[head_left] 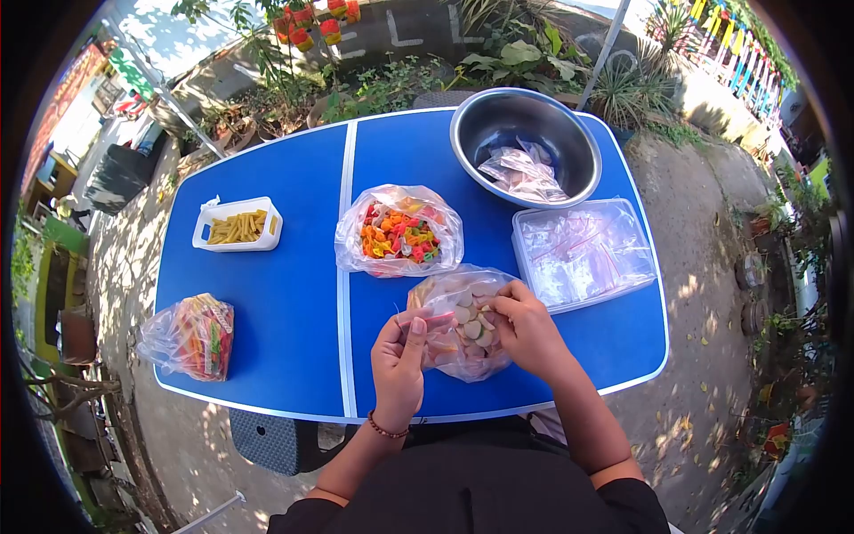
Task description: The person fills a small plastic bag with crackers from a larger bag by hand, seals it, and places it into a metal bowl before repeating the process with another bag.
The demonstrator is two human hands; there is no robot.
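Observation:
My left hand, with a beaded bracelet at the wrist, pinches a small clear zip bag that has a reddish strip along its edge. Just right of it, my right hand has its fingers pressed together over a large open plastic bag of pale round discs. What those fingertips hold is too small to make out. Beyond both hands stands another open plastic bag full of small orange, yellow, red and green pieces.
On the blue table are a clear box of empty zip bags, a steel bowl with filled bags, a white tub of yellowish sticks and a bag of colourful strips. A grey woven seat is tucked at the near edge.

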